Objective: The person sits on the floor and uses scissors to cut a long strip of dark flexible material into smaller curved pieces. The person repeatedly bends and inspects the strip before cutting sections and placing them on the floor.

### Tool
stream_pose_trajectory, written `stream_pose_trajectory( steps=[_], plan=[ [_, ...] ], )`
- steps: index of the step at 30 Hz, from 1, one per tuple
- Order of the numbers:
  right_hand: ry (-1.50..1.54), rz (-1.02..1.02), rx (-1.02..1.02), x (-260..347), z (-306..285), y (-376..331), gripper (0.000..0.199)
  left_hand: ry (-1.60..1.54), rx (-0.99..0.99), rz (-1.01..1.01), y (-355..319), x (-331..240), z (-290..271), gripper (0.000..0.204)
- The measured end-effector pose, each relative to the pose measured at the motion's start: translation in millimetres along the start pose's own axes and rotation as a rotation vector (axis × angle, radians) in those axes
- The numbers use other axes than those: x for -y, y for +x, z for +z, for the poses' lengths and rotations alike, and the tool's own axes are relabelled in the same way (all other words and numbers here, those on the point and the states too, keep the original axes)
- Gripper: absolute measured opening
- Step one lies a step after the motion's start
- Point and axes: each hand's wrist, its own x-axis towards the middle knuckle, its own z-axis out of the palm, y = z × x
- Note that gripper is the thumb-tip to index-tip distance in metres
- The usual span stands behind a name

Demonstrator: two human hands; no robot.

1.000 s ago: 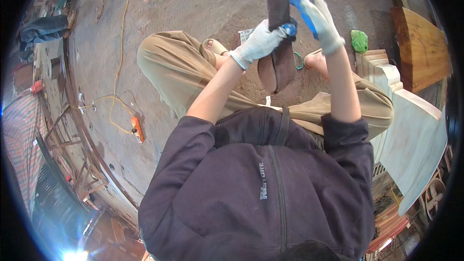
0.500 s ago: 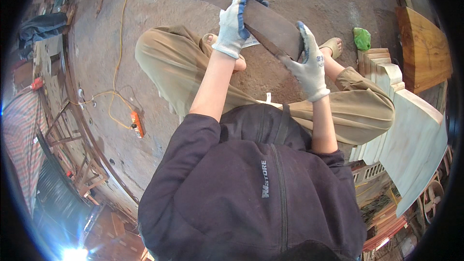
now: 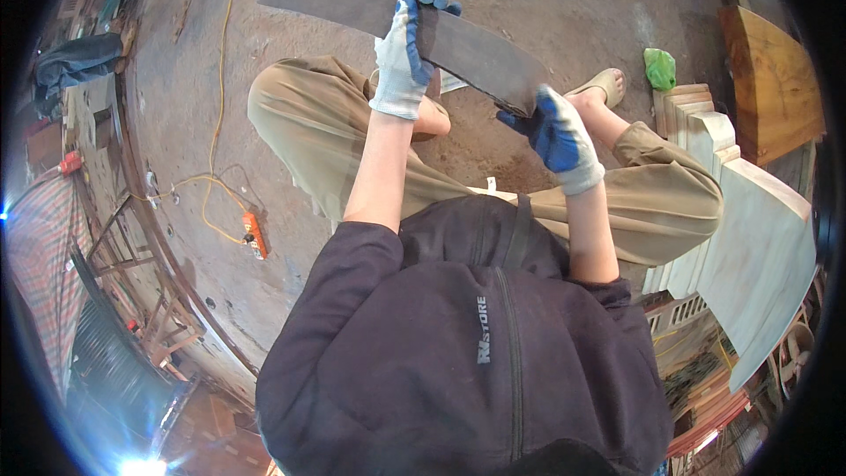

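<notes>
A long, dark grey-brown strip [image 3: 480,53], flat and flexible like a sanding belt, stretches in front of me over my crossed legs. Around its middle, my left hand [image 3: 410,53] is closed, in a white knit glove with blue-coated palm and fingers. At the strip's lower right end is my right hand [image 3: 561,139], gloved alike, its blue palm showing. That end sits between its thumb and fingers, and the fingertips are partly hidden by the strip. The strip's left part sticks out past my left hand.
A yellow cable [image 3: 214,115] crosses the floor at left to an orange power strip [image 3: 255,236]. At right lie a green plastic bag [image 3: 659,69], a brown wooden block [image 3: 771,88] and pale stepped moulded pieces [image 3: 749,247]. A dark cloth [image 3: 77,60] hangs at far left.
The strip has shifted left and a little lower, its left end reaching further out. My right hand has turned from showing its back to showing its palm and lies lower at the strip's end.
</notes>
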Motion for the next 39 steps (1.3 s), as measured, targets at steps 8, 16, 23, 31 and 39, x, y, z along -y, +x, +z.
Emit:
stream_pose_trajectory(
  steps=[8,16,23,31,39],
  plan=[
    [-0.356,0.117,-0.4,6.8,23.2,6.8,0.016,-0.085,0.076,-0.052,-0.6,-3.8,0.8,0.016],
    [-0.404,0.083,-0.46,-0.2,12.7,13.6,0.022,-0.153,-0.026,-0.022,-4.6,10.2,-6.1,0.017],
    [-0.178,0.074,-0.4,-13.4,19.8,8.3,0.021,-0.043,-0.061,-0.01,-4.7,14.4,-10.3,0.018],
    [-0.275,-0.038,-0.406,-30.6,-28.4,5.6,0.011,-0.11,0.066,0.008,-13.3,8.8,5.8,0.017],
    [-0.224,-0.004,-0.572,-28.2,-18.4,7.8,0.023,-0.106,0.048,-0.053,-18.4,15.6,2.3,0.014]
  ],
)
